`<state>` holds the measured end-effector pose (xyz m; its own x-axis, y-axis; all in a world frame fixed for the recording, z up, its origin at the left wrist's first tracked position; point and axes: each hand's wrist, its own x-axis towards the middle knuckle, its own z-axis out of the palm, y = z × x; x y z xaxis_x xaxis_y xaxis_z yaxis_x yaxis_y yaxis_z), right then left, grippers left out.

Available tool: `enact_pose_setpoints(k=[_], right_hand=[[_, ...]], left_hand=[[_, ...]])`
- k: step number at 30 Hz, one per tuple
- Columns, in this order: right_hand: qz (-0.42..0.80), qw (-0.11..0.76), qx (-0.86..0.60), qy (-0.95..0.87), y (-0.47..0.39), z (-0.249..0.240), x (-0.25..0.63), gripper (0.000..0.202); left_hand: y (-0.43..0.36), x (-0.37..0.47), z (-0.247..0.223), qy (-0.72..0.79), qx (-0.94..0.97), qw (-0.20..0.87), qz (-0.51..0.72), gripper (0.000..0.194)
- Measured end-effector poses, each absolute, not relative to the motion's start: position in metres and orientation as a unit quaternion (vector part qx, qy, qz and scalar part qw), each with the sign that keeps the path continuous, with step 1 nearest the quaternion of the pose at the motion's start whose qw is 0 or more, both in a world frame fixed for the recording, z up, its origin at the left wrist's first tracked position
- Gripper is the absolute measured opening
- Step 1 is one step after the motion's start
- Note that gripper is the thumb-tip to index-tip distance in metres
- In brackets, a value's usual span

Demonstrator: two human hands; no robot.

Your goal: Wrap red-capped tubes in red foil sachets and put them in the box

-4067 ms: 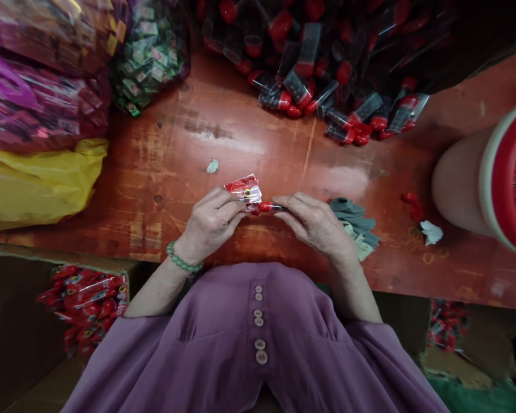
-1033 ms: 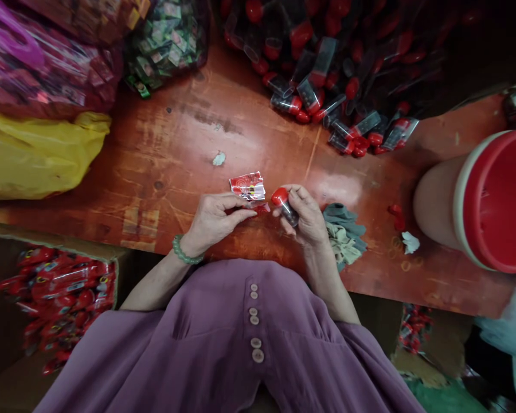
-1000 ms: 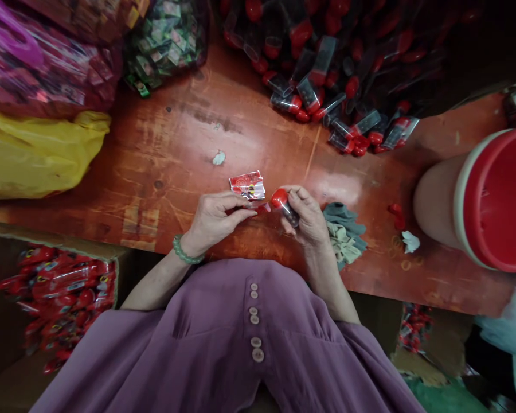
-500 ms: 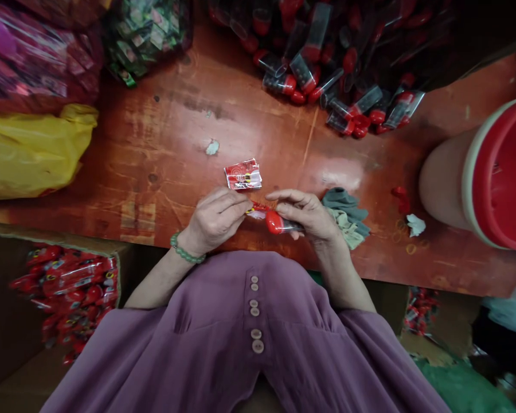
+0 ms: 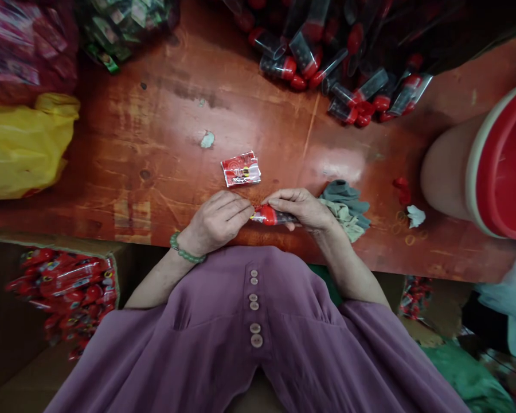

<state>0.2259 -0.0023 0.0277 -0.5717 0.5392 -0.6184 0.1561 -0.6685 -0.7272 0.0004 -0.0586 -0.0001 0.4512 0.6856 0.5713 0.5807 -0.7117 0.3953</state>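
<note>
My right hand [image 5: 300, 207] is closed around a small clear tube [image 5: 287, 217] with dark contents and a rounded red end. That red end points left and meets a small printed red plastic sleeve [image 5: 258, 216], seemingly inside its mouth. My left hand [image 5: 222, 219], with a green bead bracelet on the wrist, pinches the sleeve's other end; its fingertips hide part of it. Just beyond my hands a stack of flat red printed sleeves [image 5: 241, 170] lies on the table.
Many red-ended tubes [image 5: 303, 54] are heaped at the back. A pink bucket with a red inside [image 5: 451, 166] stands right, near rubber bands and grey-green cloth [image 5: 346, 203]. Left are a yellow bag [image 5: 21, 149] and bags of packets. Wrapped red pieces [image 5: 75, 281] fill a carton below.
The tube's red end has moved left, from beside the sleeve to its mouth, and my hands are closer together. The view has shifted slightly.
</note>
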Motion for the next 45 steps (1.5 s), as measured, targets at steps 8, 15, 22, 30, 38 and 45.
enact_pose_setpoints(k=[8,15,22,30,38,45], right_hand=[[0.748,0.145,-0.495,-0.419,-0.006,0.025,0.218,0.035],[0.734,0.197,-0.516,-0.394,-0.016,0.028,0.21,0.038],[0.677,0.301,-0.523,-0.421,-0.024,0.031,0.2,0.036],[0.614,0.376,-0.523,-0.456,-0.025,0.033,0.182,0.032],[0.541,0.381,-0.506,-0.553,-0.03,0.025,0.164,0.025],[0.591,0.273,-0.431,-0.625,-0.029,0.028,0.189,0.037]], left_hand=[[-0.058,0.01,-0.011,0.369,0.844,0.064,0.384,0.022],[-0.052,0.014,-0.011,0.357,0.85,0.023,0.388,0.02],[-0.049,0.011,-0.001,0.416,0.823,0.12,0.368,0.029],[-0.071,0.017,0.011,0.508,0.29,0.609,0.536,0.056],[-0.057,0.037,0.029,0.454,0.089,0.695,0.551,0.033],[-0.051,0.033,0.018,0.479,0.084,0.653,0.581,0.033]])
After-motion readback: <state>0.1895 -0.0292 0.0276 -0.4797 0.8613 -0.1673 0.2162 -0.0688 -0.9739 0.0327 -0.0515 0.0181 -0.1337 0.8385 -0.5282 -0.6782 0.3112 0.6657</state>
